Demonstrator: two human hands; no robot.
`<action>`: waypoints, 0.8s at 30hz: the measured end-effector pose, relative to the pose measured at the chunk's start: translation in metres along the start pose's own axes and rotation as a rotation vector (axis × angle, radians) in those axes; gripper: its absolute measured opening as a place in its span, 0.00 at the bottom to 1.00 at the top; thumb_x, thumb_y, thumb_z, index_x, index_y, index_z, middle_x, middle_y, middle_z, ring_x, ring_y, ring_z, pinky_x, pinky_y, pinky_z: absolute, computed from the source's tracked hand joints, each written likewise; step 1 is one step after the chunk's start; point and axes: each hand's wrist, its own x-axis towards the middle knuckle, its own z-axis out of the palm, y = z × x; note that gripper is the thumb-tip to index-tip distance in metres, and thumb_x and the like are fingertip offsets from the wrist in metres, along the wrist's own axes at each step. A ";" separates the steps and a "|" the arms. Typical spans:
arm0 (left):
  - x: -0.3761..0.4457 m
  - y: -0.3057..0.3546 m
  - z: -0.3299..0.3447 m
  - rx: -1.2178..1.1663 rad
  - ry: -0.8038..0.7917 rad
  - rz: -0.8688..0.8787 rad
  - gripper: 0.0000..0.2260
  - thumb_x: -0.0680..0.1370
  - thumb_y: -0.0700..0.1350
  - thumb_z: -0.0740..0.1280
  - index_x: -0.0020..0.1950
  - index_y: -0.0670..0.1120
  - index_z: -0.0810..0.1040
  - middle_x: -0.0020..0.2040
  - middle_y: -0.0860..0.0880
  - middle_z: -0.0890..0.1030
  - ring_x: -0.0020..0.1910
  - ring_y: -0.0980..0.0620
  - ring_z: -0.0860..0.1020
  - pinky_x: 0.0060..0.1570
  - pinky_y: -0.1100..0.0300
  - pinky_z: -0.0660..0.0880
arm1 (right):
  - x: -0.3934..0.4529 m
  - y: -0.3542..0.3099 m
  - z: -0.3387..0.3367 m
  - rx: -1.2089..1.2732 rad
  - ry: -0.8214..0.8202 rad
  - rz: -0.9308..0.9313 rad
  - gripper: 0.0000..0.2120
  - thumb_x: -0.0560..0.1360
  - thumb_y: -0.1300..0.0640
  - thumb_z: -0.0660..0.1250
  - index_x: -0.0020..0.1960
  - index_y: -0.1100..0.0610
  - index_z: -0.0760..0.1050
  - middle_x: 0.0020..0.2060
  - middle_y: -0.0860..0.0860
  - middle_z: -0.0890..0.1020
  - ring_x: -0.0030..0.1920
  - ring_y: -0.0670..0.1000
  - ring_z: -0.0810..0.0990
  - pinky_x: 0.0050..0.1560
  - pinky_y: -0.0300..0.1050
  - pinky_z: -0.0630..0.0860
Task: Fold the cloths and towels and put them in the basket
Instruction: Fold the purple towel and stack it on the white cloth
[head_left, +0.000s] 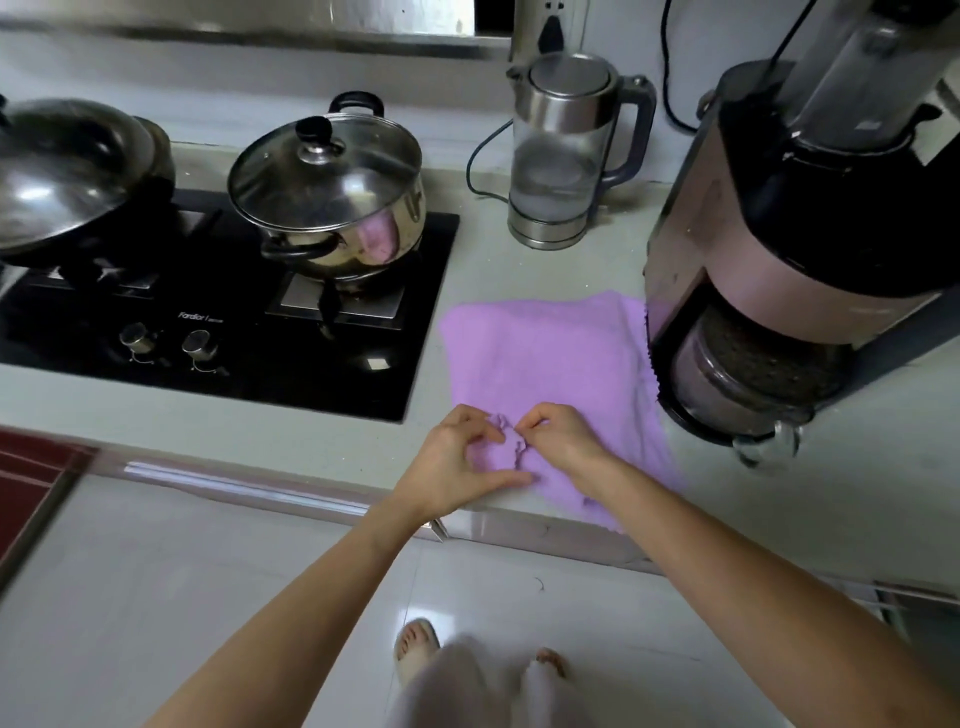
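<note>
Pinching a small bunched ridge of fabric near the middle of the frame, the left hand (457, 457) and right hand (558, 439) meet almost fingertip to fingertip on the near edge of a lilac towel (545, 353); each hand's fingers are curled onto the cloth, the left thumb stretched flat along it; the towel lies spread on the pale countertop (311, 436), its near corner hanging slightly over the counter's front edge (the rest lies mostly flat); just right of it, touching or nearly touching its far right corner, stands a blender (795, 249) with a dark jug on a pinkish base; above the towel, upper centre, sits a glass electric kettle (563, 156) with its cord trailing left; left of the towel is a black gas hob (234, 332) carrying a lidded steel pot (332, 192) and, at the far left edge, a lidded wok (67, 171); at the bottom, the person's feet stand on glossy white floor tiles (208, 571).
</note>
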 end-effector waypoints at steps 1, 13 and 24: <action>0.000 -0.001 0.001 0.058 -0.024 0.042 0.24 0.61 0.54 0.81 0.52 0.45 0.81 0.55 0.52 0.74 0.56 0.59 0.76 0.61 0.69 0.69 | 0.001 -0.003 0.000 0.003 -0.002 0.010 0.14 0.74 0.68 0.64 0.34 0.53 0.74 0.31 0.47 0.76 0.37 0.47 0.72 0.35 0.34 0.69; 0.049 -0.020 -0.045 -0.103 -0.180 -0.025 0.07 0.70 0.39 0.69 0.45 0.42 0.84 0.45 0.43 0.84 0.43 0.48 0.80 0.49 0.54 0.76 | -0.018 -0.028 0.001 -0.038 0.177 -0.225 0.11 0.74 0.67 0.66 0.39 0.52 0.74 0.36 0.49 0.80 0.37 0.46 0.77 0.41 0.39 0.73; 0.044 -0.017 -0.060 -0.484 -0.358 -0.182 0.18 0.74 0.26 0.63 0.54 0.46 0.79 0.31 0.59 0.80 0.35 0.66 0.75 0.39 0.72 0.69 | -0.045 -0.031 0.041 -0.222 0.438 -0.423 0.04 0.72 0.66 0.66 0.44 0.59 0.77 0.33 0.45 0.78 0.35 0.43 0.74 0.38 0.41 0.72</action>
